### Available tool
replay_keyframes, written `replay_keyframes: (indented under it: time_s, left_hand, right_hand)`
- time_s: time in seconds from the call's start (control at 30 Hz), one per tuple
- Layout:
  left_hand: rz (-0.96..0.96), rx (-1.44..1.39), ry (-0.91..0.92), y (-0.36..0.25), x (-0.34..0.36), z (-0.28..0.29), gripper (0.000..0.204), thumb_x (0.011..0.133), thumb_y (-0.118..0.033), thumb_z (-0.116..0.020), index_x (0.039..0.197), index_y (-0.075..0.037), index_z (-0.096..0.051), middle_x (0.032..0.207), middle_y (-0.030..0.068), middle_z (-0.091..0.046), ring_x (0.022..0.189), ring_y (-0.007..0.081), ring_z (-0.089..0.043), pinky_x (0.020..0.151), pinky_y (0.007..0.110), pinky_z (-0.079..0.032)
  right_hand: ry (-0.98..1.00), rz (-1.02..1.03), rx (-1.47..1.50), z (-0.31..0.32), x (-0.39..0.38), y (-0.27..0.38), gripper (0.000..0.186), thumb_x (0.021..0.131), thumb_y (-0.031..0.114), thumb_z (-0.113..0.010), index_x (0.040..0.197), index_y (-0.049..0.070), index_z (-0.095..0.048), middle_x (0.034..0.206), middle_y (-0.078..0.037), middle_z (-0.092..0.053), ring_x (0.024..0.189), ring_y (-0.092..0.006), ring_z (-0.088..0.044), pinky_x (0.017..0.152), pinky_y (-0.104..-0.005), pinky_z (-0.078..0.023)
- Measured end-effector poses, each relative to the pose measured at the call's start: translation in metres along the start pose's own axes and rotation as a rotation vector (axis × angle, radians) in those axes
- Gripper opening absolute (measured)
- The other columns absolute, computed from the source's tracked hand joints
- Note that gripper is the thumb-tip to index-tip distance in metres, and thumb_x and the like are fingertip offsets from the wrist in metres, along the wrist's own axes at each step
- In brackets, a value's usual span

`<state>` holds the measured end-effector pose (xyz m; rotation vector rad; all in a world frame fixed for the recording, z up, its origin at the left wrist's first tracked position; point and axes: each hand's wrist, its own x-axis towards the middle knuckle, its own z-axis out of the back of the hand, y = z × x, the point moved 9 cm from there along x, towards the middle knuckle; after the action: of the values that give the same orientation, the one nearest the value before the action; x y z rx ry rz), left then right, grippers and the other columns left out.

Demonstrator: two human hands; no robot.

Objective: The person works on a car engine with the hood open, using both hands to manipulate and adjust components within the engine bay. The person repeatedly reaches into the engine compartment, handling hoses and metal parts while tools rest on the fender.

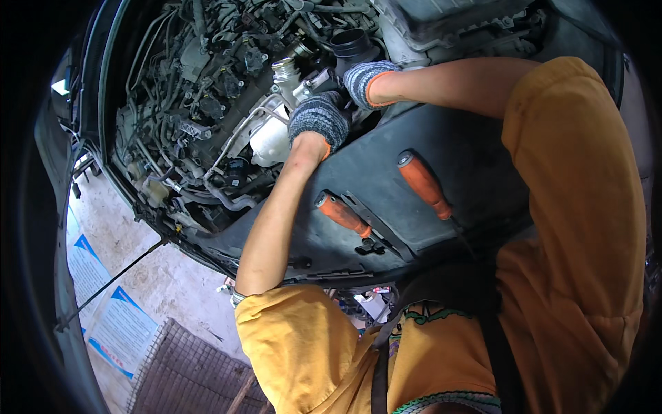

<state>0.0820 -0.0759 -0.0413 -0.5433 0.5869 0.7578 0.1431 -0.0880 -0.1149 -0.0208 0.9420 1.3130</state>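
Note:
Both of my hands reach into a car's engine bay in grey-and-white knitted gloves with orange cuffs. My left hand (318,123) is beside a silvery metal heat shield (270,136) and a metal pipe, its fingers pointing down among the parts and hidden. Close to its right, my right hand (369,81) bends over the front of the engine, below a black round duct opening (350,45); its fingertips are out of sight too. A metal throttle-like fitting (286,72) stands just beyond my left hand. What either hand grips does not show.
Two screwdrivers with orange handles, one left (343,214) and one right (424,185), lie on the black front panel (476,148) near my body. A dark flat strip (379,228) lies by the left one. A thin prop rod (114,276) crosses the left side.

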Motion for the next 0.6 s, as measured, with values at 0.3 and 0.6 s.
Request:
replay_keyframes:
  time_s: [0.3, 0.6]
  left_hand:
    - [-0.102, 0.211, 0.029, -0.001, 0.033, 0.020, 0.034, 0.079, -0.024, -0.061, 0.110, -0.012, -0.065, 0.112, 0.0181, -0.063, 0.105, 0.0360, -0.059, 0.089, 0.042, -0.049]
    - [0.035, 0.430, 0.058, -0.007, 0.042, 0.028, 0.029, 0.076, -0.015, -0.061, 0.103, -0.011, -0.070, 0.110, 0.0160, -0.065, 0.102, 0.0338, -0.063, 0.083, 0.043, -0.052]
  right_hand:
    - [0.037, -0.046, -0.041, -0.006, 0.009, -0.014, 0.026, 0.084, 0.010, -0.053, 0.104, 0.002, -0.067, 0.108, -0.016, -0.066, 0.094, -0.0347, -0.065, 0.077, -0.0426, -0.053]
    - [-0.057, -0.159, 0.041, -0.002, 0.003, -0.009, 0.028, 0.088, 0.017, -0.051, 0.111, 0.012, -0.066, 0.115, -0.008, -0.065, 0.101, -0.0301, -0.064, 0.081, -0.0406, -0.053]
